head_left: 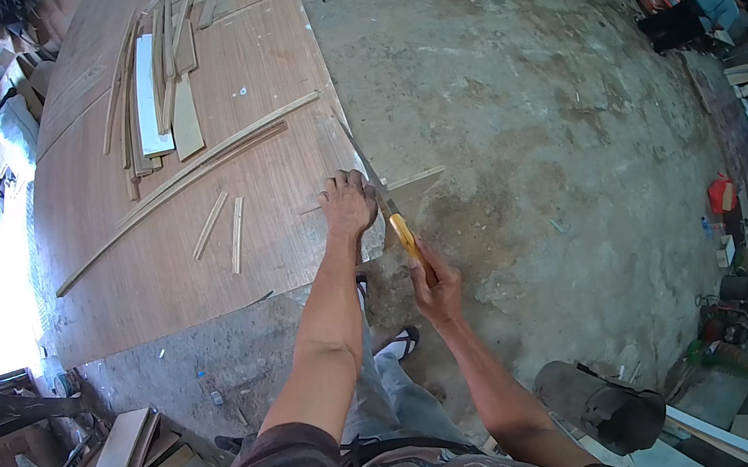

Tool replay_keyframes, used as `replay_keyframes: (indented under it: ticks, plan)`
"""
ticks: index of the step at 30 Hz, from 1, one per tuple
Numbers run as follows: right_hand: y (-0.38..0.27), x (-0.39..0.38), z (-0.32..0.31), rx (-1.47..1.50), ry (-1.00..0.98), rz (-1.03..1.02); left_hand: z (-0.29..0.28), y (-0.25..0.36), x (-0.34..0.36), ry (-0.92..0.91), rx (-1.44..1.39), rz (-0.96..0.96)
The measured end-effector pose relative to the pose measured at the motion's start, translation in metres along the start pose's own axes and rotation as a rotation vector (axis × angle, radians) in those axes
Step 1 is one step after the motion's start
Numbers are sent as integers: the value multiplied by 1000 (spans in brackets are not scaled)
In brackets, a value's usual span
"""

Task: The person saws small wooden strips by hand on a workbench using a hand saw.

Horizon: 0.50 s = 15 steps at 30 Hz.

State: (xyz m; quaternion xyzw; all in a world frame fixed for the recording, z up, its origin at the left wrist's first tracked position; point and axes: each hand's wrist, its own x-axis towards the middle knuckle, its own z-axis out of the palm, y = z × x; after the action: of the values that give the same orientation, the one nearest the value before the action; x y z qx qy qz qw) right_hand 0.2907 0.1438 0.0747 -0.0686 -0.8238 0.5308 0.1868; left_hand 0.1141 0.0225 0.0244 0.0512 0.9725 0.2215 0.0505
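Note:
My right hand (437, 287) is wrapped around the yellow handle of a handsaw (405, 233). Its thin blade points away from me, crossing a narrow wooden strip (416, 179) just beyond the table's right edge. With fingers curled over that strip, my left hand (349, 203) holds it down on the wood-topped table (287, 249). The strip's right part sticks out over the floor, and its left end shows beside my left hand. Two short wooden pieces (237, 235) lie on the tabletop to the left of my left hand.
Long thin strips (184, 179) lie across the table, with a pile of slats and a white board (150, 98) farther back. Concrete floor (522, 107) spreads to the right. A person (705, 13) bends at the far right. A dark cylindrical object (604, 403) stands near my right elbow.

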Motion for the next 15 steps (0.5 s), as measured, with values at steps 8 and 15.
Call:
replay_keyframes:
  ticks: [8,15]
  plan:
    - [-1,-4,3,8,-32,100,-4,3,-2,-24,17,-11]
    - [11,-4,-10,81,-63,109,-3,2,-2,0,35,-19]
